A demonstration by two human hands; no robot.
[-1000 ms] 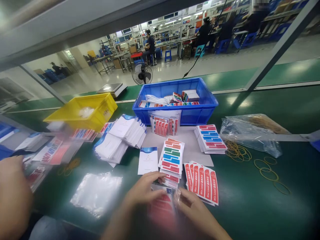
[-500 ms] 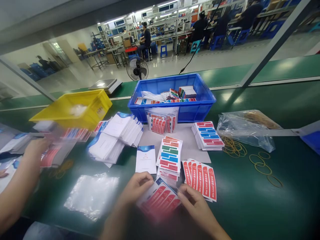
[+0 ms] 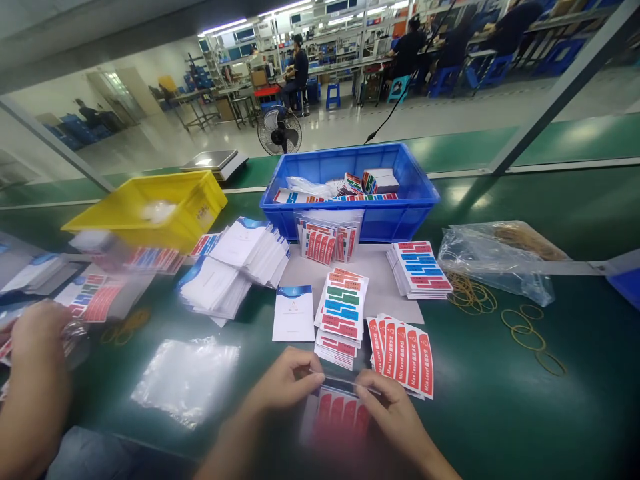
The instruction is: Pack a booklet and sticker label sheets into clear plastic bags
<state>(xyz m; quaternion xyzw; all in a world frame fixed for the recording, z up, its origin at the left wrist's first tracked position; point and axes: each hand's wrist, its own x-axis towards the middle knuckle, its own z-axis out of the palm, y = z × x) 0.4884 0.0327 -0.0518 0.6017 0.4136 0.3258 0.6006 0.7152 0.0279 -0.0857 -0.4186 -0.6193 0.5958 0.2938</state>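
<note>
Between my two hands hangs a clear plastic bag (image 3: 341,415) with red-and-white label sheets inside, its lower part blurred. My left hand (image 3: 290,380) pinches the left end of its top edge, and my right hand (image 3: 387,400) pinches the right end. Just beyond lies a stack of multicoloured label sheets (image 3: 343,307). Left of that stack is a white booklet with a blue top (image 3: 293,317). Fanned red label sheets (image 3: 404,357) lie by my right hand. Several flat clear bags (image 3: 185,380) rest on the table to my left.
A blue bin (image 3: 350,217) holding labels and packed bags leaning on its front stand beyond. Left are booklet piles (image 3: 220,287) and a yellow bin (image 3: 195,207). Rubber bands (image 3: 523,330) and another label stack (image 3: 420,267) lie right. A co-worker's hand (image 3: 40,327) is at far left.
The bag has turned from a slant to hanging straight, its top edge now stretched level between my hands. My left hand has shifted right. The co-worker's hand has moved lower and left.
</note>
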